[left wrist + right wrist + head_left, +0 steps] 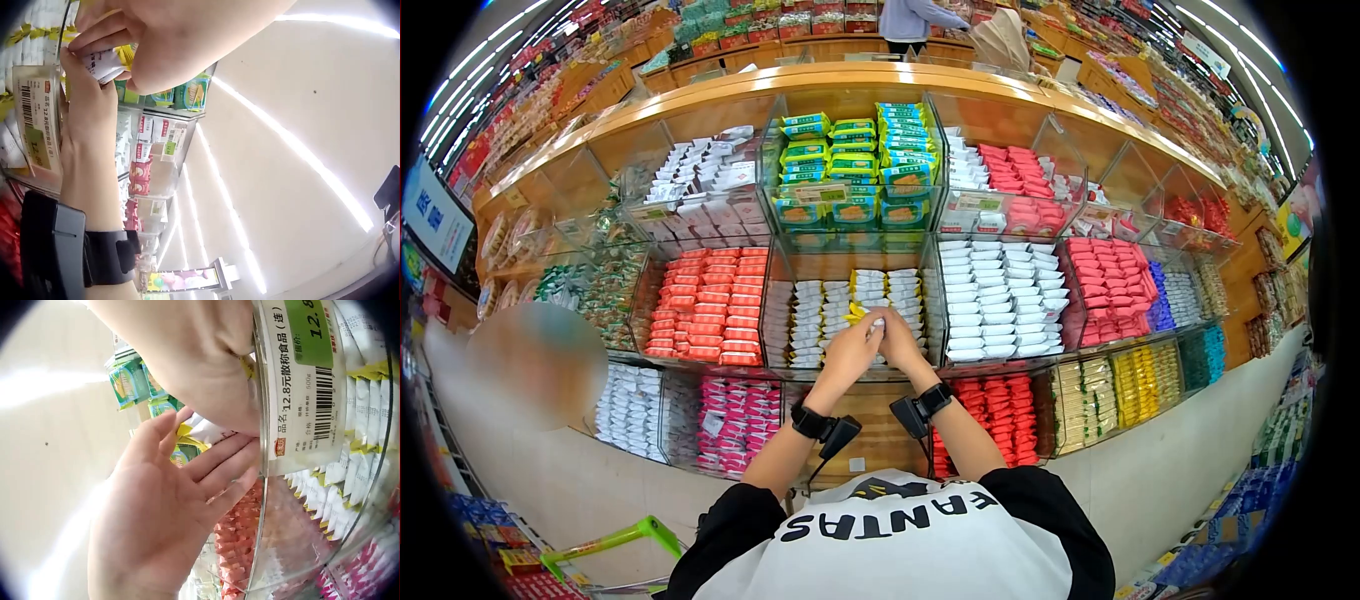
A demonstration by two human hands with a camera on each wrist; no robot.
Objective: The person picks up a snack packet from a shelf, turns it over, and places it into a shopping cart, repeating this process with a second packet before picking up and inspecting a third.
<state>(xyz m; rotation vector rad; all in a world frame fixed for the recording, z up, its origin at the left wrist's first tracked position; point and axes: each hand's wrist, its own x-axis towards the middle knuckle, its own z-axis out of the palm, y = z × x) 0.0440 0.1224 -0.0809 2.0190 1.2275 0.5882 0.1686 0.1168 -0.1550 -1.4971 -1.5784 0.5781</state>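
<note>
Both hands meet over the bin of white-and-yellow packets [808,325] in the middle row. A small white packet with yellow ends [877,324] [106,65] [206,430] is between them. My left hand [853,350] [156,44] [169,494] holds it with bent fingers and thumb; its palm shows in the right wrist view. From the other side my right hand [899,348] [87,103] [194,356] grips the same packet, its fingertips partly hidden. A price tag [36,119] [303,381] stands beside the hands on the bin's front edge.
Clear-walled bins hold orange-red packets [710,305] to the left, white packets [1000,300] to the right and green-yellow packs [855,170] behind. Red packets [990,420] lie in the lower row. A green-handled cart [615,550] stands at lower left; a person [915,20] is beyond the shelves.
</note>
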